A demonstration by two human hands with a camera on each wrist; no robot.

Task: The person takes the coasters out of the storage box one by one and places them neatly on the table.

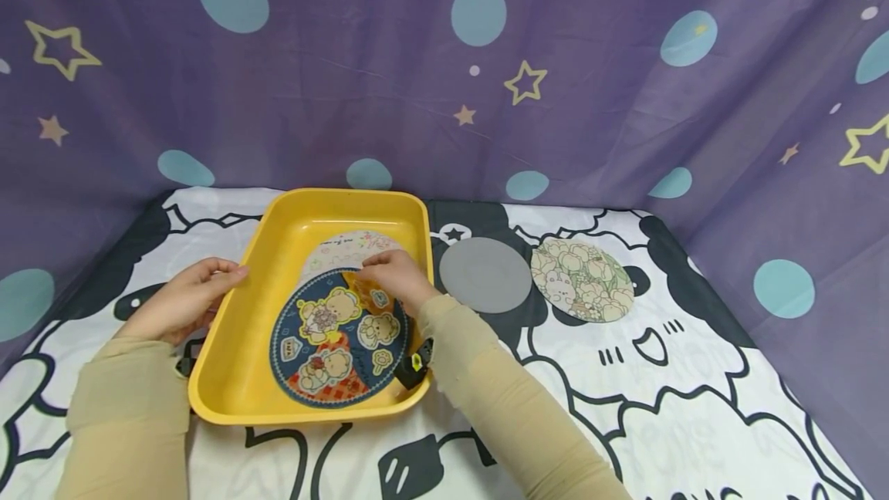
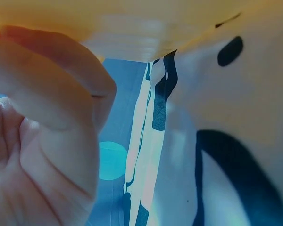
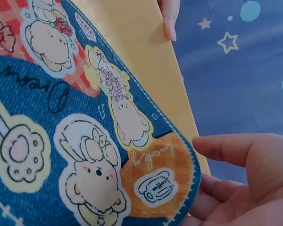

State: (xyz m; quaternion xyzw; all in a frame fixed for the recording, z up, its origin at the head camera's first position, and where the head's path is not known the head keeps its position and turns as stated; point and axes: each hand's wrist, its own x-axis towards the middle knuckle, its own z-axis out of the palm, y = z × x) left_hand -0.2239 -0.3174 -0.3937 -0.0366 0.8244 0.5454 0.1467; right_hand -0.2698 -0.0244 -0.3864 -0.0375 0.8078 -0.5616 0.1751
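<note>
Inside yellow tray [image 1: 243, 361], on panda-print cloth [image 1: 694, 407]: blue bear-print round mat [image 1: 339, 339], overlapping pale mat [image 1: 347, 245] behind. Right hand [image 1: 396, 276] at blue mat's far edge, fingers curled, pinching edge. Left hand [image 1: 184, 299] on tray's left rim, fingers curled over rim. Right of tray: grey disc [image 1: 485, 275], touching floral mat [image 1: 582, 279].

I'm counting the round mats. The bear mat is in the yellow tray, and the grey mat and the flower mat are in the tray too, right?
Not quite. In the head view the bear mat is in the yellow tray, but the grey mat and flower mat lie on the tablecloth beside it.
</note>
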